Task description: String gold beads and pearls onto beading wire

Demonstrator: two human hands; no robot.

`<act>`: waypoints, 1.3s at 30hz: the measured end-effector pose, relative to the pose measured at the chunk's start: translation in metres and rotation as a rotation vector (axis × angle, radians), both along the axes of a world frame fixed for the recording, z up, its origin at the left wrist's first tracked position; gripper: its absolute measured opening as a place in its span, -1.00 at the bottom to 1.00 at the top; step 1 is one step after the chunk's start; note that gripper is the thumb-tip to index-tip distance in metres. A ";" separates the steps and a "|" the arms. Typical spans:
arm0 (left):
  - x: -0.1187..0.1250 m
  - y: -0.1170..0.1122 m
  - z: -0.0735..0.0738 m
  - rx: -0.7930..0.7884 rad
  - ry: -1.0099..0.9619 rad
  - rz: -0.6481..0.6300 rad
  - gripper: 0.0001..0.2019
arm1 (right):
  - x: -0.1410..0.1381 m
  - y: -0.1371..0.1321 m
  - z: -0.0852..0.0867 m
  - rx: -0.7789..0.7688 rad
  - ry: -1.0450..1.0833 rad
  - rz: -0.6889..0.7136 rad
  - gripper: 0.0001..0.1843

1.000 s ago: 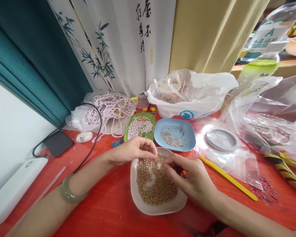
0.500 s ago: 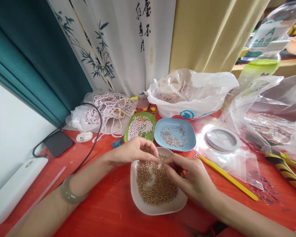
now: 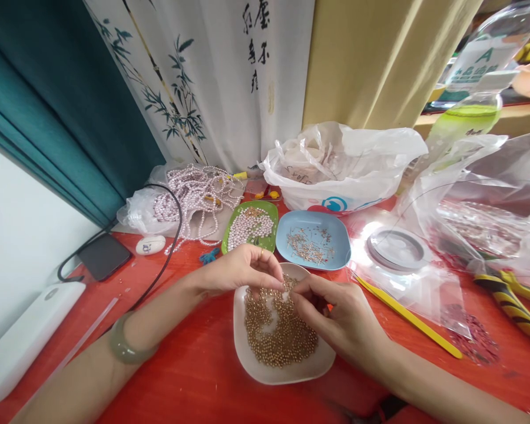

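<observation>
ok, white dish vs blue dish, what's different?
The white dish holds a dense heap of round gold beads; the blue dish holds a sparse scatter of thin pins. The left hand and right hand pinch over the white dish; the blue dish sits untouched behind it. Both are shallow, rounded-square dishes on the red table.

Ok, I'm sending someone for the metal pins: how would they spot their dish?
On the red table, find the big white plastic bag at the back. Just in front of it sits a light blue dish strewn with metal pins. Of its neighbours, the green dish to its left holds pearls and the white dish nearer the camera holds gold beads.
</observation>
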State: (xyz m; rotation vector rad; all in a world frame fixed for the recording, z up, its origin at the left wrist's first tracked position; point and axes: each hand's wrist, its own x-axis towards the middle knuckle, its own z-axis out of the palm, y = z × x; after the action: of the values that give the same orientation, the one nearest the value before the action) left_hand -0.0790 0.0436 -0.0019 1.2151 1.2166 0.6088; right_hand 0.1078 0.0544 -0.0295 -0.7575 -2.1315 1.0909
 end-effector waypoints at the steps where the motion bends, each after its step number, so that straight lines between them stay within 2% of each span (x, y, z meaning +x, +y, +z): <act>1: 0.000 0.000 0.000 0.003 -0.001 0.000 -0.84 | 0.000 0.000 0.000 0.001 0.000 -0.002 -0.85; 8: -0.001 0.000 0.001 -0.019 -0.009 0.012 -0.83 | 0.000 -0.001 -0.003 0.018 -0.015 -0.009 -0.84; 18: -0.001 -0.001 -0.002 0.028 -0.007 -0.015 -0.82 | -0.001 -0.001 0.000 0.046 -0.011 -0.018 -0.85; 28: 0.000 -0.001 -0.002 0.071 0.016 -0.050 -0.82 | 0.000 0.002 -0.004 0.006 -0.005 0.004 -0.86; 32: 0.003 -0.007 0.003 0.126 0.170 -0.165 -0.90 | 0.001 0.002 -0.005 -0.020 -0.022 -0.003 -0.86; 37: 0.006 -0.015 0.012 0.325 0.382 -0.470 -0.92 | 0.001 0.004 -0.006 -0.029 -0.040 -0.031 -0.88; 39: 0.003 -0.016 0.018 0.383 0.401 -0.538 -0.88 | 0.001 0.004 -0.007 -0.019 -0.040 -0.024 -0.89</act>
State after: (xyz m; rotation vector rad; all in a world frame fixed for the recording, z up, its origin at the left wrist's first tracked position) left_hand -0.0762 0.0281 0.0159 1.9719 1.0474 0.1975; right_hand 0.1092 0.0582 -0.0366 -0.8183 -2.1427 1.0938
